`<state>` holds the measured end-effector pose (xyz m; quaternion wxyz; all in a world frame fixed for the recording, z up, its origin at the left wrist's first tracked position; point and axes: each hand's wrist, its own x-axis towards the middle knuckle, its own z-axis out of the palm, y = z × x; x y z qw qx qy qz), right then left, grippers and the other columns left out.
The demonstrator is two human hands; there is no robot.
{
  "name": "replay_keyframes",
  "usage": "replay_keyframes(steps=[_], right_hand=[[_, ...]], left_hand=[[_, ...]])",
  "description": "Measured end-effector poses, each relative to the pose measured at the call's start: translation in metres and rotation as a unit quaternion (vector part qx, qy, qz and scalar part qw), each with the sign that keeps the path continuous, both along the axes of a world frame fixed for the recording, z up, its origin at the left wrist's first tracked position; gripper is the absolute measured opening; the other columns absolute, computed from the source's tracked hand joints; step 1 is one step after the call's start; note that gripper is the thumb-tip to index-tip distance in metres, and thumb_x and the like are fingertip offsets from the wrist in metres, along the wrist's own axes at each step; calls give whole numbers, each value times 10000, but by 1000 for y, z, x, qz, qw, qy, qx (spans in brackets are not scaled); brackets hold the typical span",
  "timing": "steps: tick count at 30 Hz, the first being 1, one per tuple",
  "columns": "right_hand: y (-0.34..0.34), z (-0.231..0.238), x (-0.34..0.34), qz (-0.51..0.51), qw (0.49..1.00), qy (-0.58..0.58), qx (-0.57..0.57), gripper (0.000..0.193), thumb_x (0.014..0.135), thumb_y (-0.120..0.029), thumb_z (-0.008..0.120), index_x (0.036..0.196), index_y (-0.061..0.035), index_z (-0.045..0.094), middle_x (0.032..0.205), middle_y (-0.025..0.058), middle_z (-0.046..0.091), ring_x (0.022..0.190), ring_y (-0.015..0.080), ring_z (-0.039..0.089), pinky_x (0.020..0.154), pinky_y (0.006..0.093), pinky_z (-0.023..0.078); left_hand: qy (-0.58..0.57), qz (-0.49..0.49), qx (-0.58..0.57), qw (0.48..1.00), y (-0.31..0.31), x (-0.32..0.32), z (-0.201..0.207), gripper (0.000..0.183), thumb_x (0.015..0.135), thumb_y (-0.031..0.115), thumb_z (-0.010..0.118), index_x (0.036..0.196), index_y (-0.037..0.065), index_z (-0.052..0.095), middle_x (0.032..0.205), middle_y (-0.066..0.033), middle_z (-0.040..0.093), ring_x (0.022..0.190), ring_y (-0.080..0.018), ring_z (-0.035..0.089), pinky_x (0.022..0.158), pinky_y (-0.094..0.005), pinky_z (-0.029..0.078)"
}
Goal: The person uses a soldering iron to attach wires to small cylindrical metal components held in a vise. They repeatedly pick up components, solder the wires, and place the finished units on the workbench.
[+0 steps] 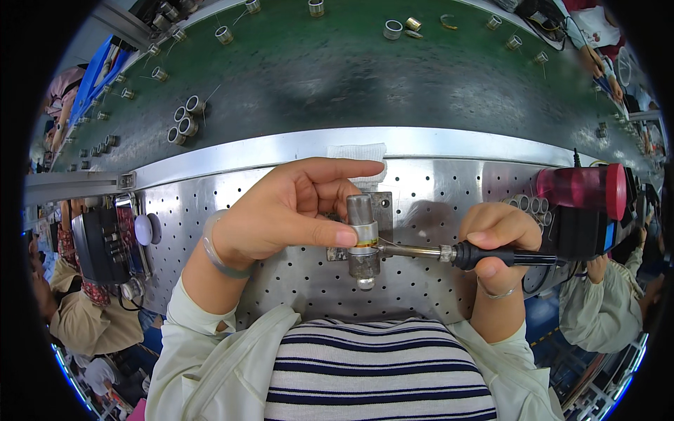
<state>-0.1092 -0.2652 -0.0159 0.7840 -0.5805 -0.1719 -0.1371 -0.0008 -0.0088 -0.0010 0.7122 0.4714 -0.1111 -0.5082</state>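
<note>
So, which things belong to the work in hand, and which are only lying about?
Likely in use:
soldering iron, in right hand
metal ring, touched by left hand
metal rod, inside ring

Likely just lying about:
white cloth
white round object
black box

My left hand [291, 207] covered part of the white cloth [357, 150], and some of its fingertips were hidden behind the metal post [359, 208]. Whether the soldering iron [462, 255] met the silvery ring [364, 231] (so thin a spot) was too small to tell. The near edge cut off my striped shirt [379, 365].
</note>
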Motion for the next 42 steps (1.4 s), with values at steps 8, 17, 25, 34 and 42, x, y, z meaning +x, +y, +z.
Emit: replay_keyframes(steps=[8, 17, 25, 34, 42], right_hand=[[1, 3, -1, -34, 999, 2, -38, 239, 680, 12, 769, 885, 66, 659, 748, 133, 644, 607, 183, 585, 546, 258, 442], [1, 1, 1, -10, 1000, 1, -14, 244, 675, 7, 778, 877, 68, 657, 751, 141, 648, 609, 182, 589, 549, 254, 446], [1, 1, 2, -5, 999, -3, -34, 261, 660, 8, 790, 878, 67, 659, 750, 144, 651, 598, 187, 596, 539, 257, 450], [-1, 4, 5, 9, 995, -44, -90, 258, 661, 13, 785, 881, 62, 661, 728, 135, 640, 587, 198, 596, 525, 269, 449], [0, 2, 4, 5, 997, -41, -68, 273, 654, 13, 788, 891, 65, 662, 744, 138, 646, 592, 196, 596, 531, 268, 449]], left_hand=[[-32, 31, 21, 999, 1, -6, 7, 775, 715, -32, 728, 1400, -75, 369, 987, -133, 637, 887, -162, 633, 811, -252, 520], [6, 29, -11, 999, -2, -6, 8, 796, 724, -38, 721, 1417, -76, 331, 1020, -181, 635, 968, -208, 638, 835, -257, 520], [10, 30, -5, 999, -1, -6, 8, 797, 719, -45, 730, 1414, -71, 341, 1001, -164, 638, 976, -223, 643, 833, -262, 525], [9, 33, 5, 999, 0, -6, 9, 805, 716, -37, 744, 1413, -70, 343, 991, -147, 643, 987, -226, 647, 848, -274, 525], [2, 50, 20, 999, -2, -11, 17, 776, 728, -33, 714, 1411, -73, 349, 982, -128, 637, 986, -213, 642, 869, -283, 510]])
